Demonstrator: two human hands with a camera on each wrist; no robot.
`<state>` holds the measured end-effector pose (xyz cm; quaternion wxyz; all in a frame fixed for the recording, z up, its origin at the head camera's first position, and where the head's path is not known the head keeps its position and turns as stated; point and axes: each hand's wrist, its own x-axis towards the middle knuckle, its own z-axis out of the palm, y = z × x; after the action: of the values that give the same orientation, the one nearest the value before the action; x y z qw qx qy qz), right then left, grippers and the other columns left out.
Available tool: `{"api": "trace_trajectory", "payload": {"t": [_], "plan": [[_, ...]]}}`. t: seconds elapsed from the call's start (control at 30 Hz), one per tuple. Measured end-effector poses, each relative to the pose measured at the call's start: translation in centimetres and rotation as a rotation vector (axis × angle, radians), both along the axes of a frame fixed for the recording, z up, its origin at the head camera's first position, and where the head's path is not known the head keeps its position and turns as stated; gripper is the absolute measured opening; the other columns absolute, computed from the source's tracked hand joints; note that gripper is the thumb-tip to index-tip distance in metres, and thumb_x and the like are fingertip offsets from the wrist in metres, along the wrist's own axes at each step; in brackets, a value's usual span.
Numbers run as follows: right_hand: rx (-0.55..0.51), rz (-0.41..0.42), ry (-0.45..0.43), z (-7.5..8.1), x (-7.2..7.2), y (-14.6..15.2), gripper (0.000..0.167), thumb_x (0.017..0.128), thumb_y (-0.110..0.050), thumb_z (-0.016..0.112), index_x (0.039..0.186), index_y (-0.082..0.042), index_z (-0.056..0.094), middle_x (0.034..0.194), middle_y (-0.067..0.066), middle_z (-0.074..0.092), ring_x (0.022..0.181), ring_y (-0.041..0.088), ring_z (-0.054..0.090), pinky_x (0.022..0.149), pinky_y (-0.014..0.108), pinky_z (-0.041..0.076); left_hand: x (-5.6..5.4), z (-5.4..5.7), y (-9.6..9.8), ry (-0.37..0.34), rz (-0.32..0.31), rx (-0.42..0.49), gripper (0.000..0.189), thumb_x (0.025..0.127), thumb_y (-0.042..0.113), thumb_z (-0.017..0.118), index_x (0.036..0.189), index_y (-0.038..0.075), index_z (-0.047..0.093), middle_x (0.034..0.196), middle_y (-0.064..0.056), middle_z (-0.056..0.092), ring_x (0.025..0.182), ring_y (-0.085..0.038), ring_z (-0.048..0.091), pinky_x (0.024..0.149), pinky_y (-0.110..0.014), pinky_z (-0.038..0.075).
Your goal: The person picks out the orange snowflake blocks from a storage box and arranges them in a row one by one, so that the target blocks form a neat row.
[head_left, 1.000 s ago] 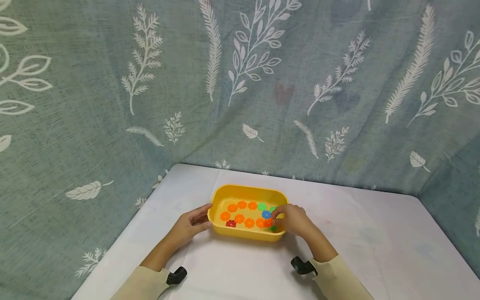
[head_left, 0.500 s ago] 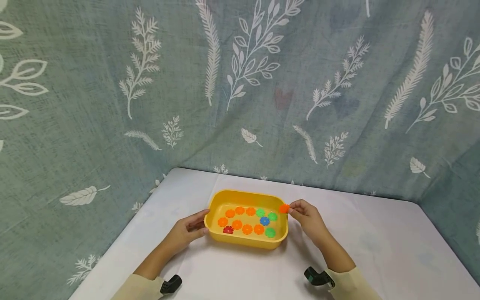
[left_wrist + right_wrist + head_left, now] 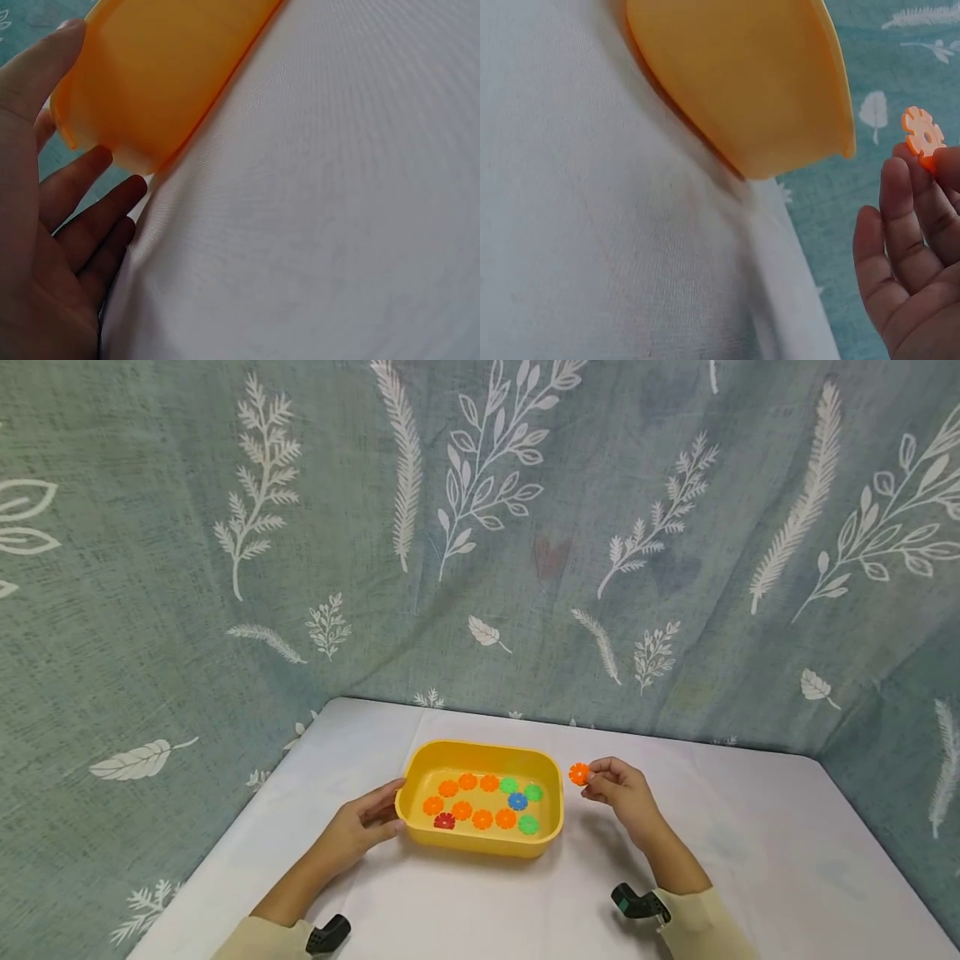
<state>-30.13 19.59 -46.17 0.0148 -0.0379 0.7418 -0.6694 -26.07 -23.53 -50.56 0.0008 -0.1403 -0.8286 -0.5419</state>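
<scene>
A yellow plastic tub (image 3: 480, 843) stands on the white-covered table. Several flower-shaped notched discs lie flat on its floor: orange ones (image 3: 483, 819), green ones (image 3: 528, 824), a blue one (image 3: 517, 802) and a red one (image 3: 445, 821). My left hand (image 3: 362, 831) touches the tub's left end with thumb and fingers spread and relaxed. Up in the air to the right of the tub, my right hand (image 3: 624, 793) pinches an orange notched disc (image 3: 578, 774) between thumb and index finger. In the right wrist view that disc (image 3: 922, 133) sticks out past the fingertips, the other fingers extended beneath.
White cloth (image 3: 480, 902) covers the table on all sides of the tub. Behind and to the sides hangs a grey-green curtain (image 3: 525, 610) with white leaf prints. Black wrist cameras (image 3: 328, 934) sit at both sleeve cuffs.
My right hand has lifted the orange disc out of the tub, over its right rim, and now holds it clear to the right. My left hand stays at the tub's left end.
</scene>
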Motion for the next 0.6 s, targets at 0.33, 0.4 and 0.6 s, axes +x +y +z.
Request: {"api": "trace_trajectory", "payload": {"t": [0.33,0.4,0.6], "plan": [[0.009,-0.013,-0.038,-0.5,-0.1,1.0,0.018,0.095,0.000,0.056,0.111,0.009,0.055,0.097,0.014,0.066,0.081,0.023,0.064,0.078,0.030,0.056,0.5,0.5,1.6,0.034,0.103,-0.079,0.075,0.081,0.034,0.080,0.147,0.024,0.045,0.132,-0.005,0.060,0.127,-0.029,0.050,0.106,-0.048,0.035],[0.015,-0.013,-0.042,-0.7,-0.2,1.4,0.019,0.095,-0.001,0.055,0.112,0.009,0.055,0.096,0.014,0.066,0.081,0.023,0.064,0.078,0.030,0.056,0.5,0.5,1.6,0.035,0.113,-0.077,0.074,0.081,0.032,0.080,0.146,0.024,0.046,0.130,-0.005,0.061,0.128,-0.030,0.048,0.107,-0.050,0.033],[0.047,-0.037,-0.077,-1.5,-0.7,2.4,0.021,0.097,-0.005,0.055,0.113,0.008,0.055,0.096,0.012,0.065,0.081,0.022,0.064,0.077,0.030,0.056,0.7,0.3,1.4,0.005,0.102,-0.104,0.082,0.077,0.040,0.082,0.148,0.030,0.042,0.134,-0.005,0.058,0.131,-0.030,0.045,0.109,-0.054,0.028]]}}
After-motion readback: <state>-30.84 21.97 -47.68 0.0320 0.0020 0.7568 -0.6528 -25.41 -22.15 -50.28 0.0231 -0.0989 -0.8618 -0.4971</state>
